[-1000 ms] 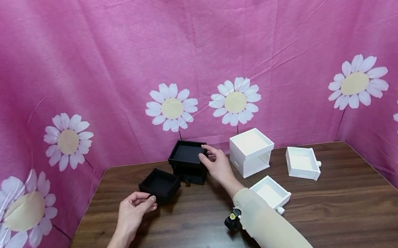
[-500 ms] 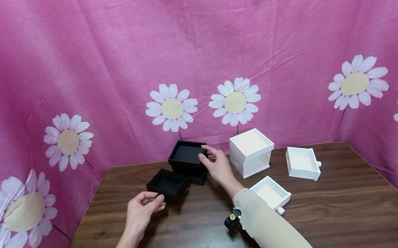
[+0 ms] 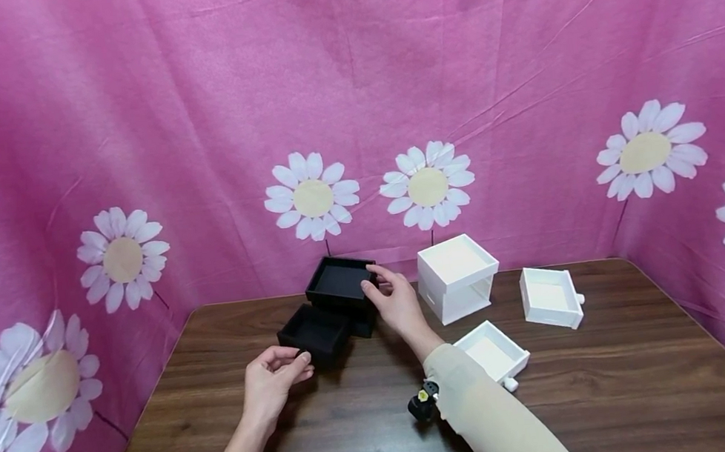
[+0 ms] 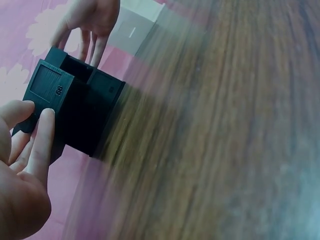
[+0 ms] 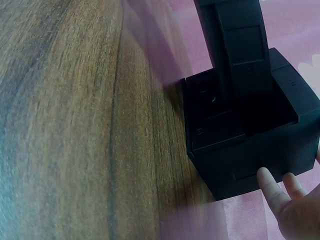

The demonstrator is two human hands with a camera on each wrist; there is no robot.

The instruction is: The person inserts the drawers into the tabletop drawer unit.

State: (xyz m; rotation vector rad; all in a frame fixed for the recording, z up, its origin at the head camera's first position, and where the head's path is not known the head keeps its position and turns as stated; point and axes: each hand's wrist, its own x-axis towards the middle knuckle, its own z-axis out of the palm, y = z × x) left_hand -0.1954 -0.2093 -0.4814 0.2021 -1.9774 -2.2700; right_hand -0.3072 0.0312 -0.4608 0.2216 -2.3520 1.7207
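My left hand [image 3: 269,386] pinches the front of a small black drawer [image 3: 314,330] between thumb and fingers. The drawer is held tilted before the open front of a black drawer cabinet [image 3: 340,277]. Its inner end reaches the cabinet opening in the right wrist view, where the drawer [image 5: 246,45] slants over the lower part of the cabinet [image 5: 250,162]. With the thumb at the top rim and fingers down the outer side, my right hand [image 3: 400,304] holds the cabinet's right wall. The left wrist view shows both hands about the black pieces.
To the right stands a white cabinet [image 3: 458,275] with an open front. Two white drawers lie on the wooden table [image 3: 622,383]: one drawer [image 3: 548,296] farther right, another drawer [image 3: 494,353] beside my right sleeve. A pink flowered cloth [image 3: 347,93] hangs behind.
My left hand has moved right with the black drawer, bringing it up to the cabinet's front and over its lower part. My right hand and the cabinet stay in place.
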